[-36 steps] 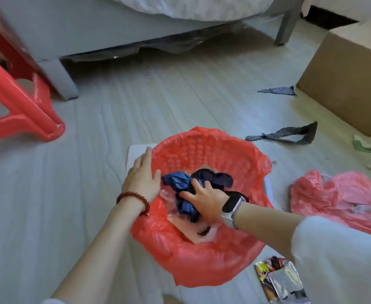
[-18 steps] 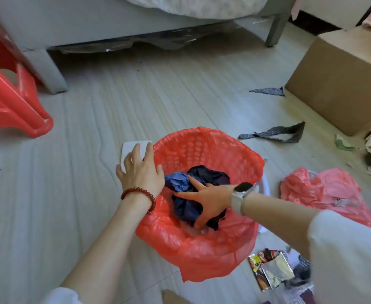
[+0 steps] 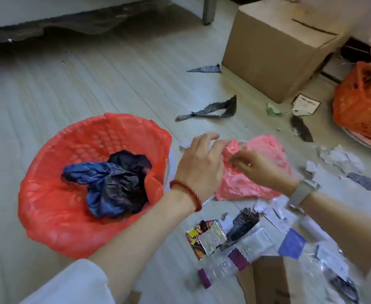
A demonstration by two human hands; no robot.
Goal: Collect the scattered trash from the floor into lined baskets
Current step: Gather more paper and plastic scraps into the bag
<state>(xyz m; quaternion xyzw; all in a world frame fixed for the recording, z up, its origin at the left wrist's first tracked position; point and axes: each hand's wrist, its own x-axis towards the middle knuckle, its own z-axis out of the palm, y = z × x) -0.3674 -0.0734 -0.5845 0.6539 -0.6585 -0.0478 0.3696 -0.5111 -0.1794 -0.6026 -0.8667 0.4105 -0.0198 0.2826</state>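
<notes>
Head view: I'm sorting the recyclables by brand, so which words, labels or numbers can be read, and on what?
None can be read.
White black-bordered card: print too small.
Orange plastic bag: dark print blurred.
Red-and-yellow foil snack wrapper: graphics blurred.
Purple-labelled clear plastic bottle: label blurred.

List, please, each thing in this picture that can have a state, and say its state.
lined basket: upright, red liner over rim, holding a bundle
dark blue bundle: crumpled, inside the basket
pink bag: crumpled on the floor
left hand: over the pink bag, fingers loosely curled, grip unclear
right hand: on the pink bag, blurred, grip unclear
cardboard box: closed
</notes>
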